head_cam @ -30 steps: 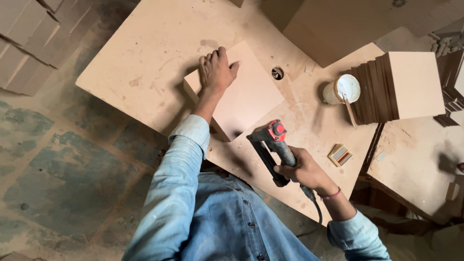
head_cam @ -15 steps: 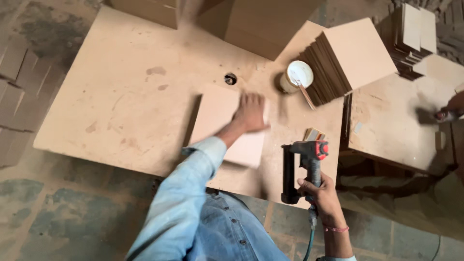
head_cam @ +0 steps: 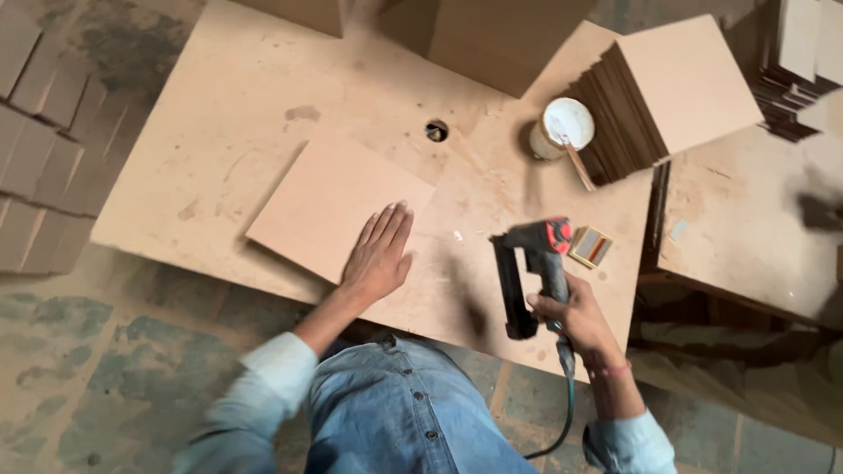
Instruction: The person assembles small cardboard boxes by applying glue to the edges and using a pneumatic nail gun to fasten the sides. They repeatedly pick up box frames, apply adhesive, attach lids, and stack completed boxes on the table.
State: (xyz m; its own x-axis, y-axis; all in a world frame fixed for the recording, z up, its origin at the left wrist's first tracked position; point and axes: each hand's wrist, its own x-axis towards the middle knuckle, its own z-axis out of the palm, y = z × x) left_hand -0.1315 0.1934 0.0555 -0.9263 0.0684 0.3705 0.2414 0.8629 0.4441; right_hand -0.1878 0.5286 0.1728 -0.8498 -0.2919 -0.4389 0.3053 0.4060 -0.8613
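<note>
I'm looking down at the left hand [head_cam: 379,256], flat on the near right corner of a square board [head_cam: 338,204], fingers stretched out and slightly apart, not gripping. The board is plain pale brown fibreboard, smooth, thin, lying flat and turned at an angle on the tabletop [head_cam: 219,114]; its near corner sits close to the tabletop's front edge. Right hand [head_cam: 575,318] has its fingers wrapped tight round the grip of a black nail gun [head_cam: 529,268] w/ a red cap, held just above the tabletop, hose trailing down past the wrist. Open room: bare tabletop left of and beyond the board, plus a strip btwn board and gun. A small round hole [head_cam: 436,131] is beyond the board. Far right, a white-lidded round tin [head_cam: 564,125] w/ a stick leaning on it, touching a leaning stack of square boards [head_cam: 667,92]. Just beside the gun, a small flat box [head_cam: 590,247], pale w/ a red-brown stripe; print too small to make out.
</note>
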